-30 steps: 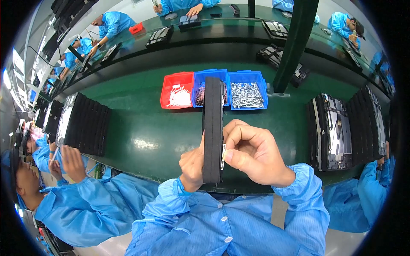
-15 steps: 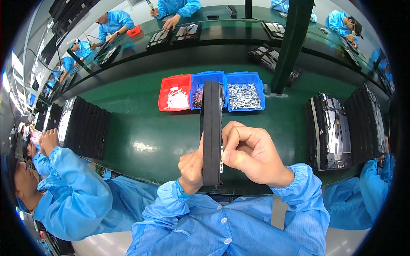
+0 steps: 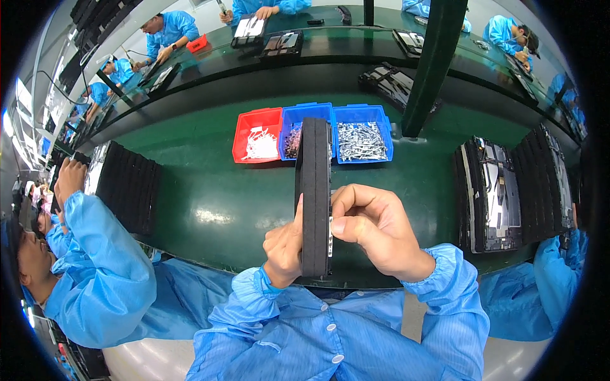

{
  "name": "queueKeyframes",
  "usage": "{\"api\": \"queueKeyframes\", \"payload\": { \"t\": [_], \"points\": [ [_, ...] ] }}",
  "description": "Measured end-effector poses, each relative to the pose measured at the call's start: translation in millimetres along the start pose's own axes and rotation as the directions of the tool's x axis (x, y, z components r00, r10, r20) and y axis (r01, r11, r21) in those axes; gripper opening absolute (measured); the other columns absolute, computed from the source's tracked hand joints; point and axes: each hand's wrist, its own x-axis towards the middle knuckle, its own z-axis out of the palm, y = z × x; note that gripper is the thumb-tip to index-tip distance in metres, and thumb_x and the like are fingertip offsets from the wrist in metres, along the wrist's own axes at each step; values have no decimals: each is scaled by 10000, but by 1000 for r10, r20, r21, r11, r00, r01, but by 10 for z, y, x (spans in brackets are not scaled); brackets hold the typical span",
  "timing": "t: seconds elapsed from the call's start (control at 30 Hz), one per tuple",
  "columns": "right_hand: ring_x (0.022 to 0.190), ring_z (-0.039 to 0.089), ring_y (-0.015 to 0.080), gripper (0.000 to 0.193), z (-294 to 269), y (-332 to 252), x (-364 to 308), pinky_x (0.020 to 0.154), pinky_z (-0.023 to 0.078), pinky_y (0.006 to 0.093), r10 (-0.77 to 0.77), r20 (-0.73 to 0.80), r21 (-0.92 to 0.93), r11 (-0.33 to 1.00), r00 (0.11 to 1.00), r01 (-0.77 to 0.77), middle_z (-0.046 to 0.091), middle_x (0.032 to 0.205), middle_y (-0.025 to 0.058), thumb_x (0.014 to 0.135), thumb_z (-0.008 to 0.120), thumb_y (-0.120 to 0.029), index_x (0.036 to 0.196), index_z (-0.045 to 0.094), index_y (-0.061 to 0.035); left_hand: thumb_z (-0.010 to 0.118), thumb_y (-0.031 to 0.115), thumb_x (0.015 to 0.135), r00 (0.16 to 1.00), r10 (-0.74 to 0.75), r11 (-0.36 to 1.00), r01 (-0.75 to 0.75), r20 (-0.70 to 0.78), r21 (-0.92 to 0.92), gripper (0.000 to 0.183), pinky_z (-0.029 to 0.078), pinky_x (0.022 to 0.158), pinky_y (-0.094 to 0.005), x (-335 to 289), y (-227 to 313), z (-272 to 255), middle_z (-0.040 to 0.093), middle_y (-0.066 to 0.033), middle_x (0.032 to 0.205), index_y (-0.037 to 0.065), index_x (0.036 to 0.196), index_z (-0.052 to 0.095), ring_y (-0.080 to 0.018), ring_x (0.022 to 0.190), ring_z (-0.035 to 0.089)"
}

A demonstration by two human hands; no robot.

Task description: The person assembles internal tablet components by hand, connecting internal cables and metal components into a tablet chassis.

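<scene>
Upright on its edge in front of me stands a thick black slab point(image 3: 314, 197), its near side ribbed like stacked foam. Circuit parts show in a thin line along its right face. My left hand point(image 3: 284, 249) grips the slab from the left, fingers partly hidden behind it. At the right face, my right hand point(image 3: 379, 230) has thumb and forefinger pinched together beside a narrow white strip point(image 3: 330, 238). Whatever sits between those fingertips is too small to make out.
Behind the slab are a red bin point(image 3: 257, 136) of white pieces and two blue bins, one with silvery parts point(image 3: 362, 141). Black panels stand in rows at left point(image 3: 130, 187) and right point(image 3: 495, 197). A green post point(image 3: 432, 70) rises beyond. Co-workers in blue sit around.
My right thumb and fingers have shifted slightly up along the slab's right face. The co-worker at left has raised an arm toward the panels, and one across the table has lifted a panel.
</scene>
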Motion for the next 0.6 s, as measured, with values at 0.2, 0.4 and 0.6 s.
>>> {"api": "queueKeyframes", "payload": {
  "t": [0.2,0.4,0.6],
  "points": [
    [814,599,87,29,-11,-3,7,737,506,266,39,-24,-1,999,999,-39,639,870,56,875,616,27,893,593,23,732,-15,596,997,-77,996,76,-19,-41,263,548,537,-334,-26,49,8,673,-103,743,-5,854,684,-268,578,671],
    [921,425,129,331,57,228,-158,846,402,292,-151,-20,24,988,988,151,427,1004,54,787,558,41,1049,384,-62,764,-11,613,994,-88,992,94,60,-90,288,550,536,-344,-31,73,0,681,-116,757,-13,893,699,-268,598,684],
    [987,478,171,415,2,310,-298,894,406,326,-333,-10,36,942,943,333,484,1124,112,804,697,-66,1127,440,-27,739,-5,722,998,-59,985,64,31,-162,400,512,467,-316,-58,38,57,686,-114,687,-113,1102,678,-199,493,638]
  ]
}}
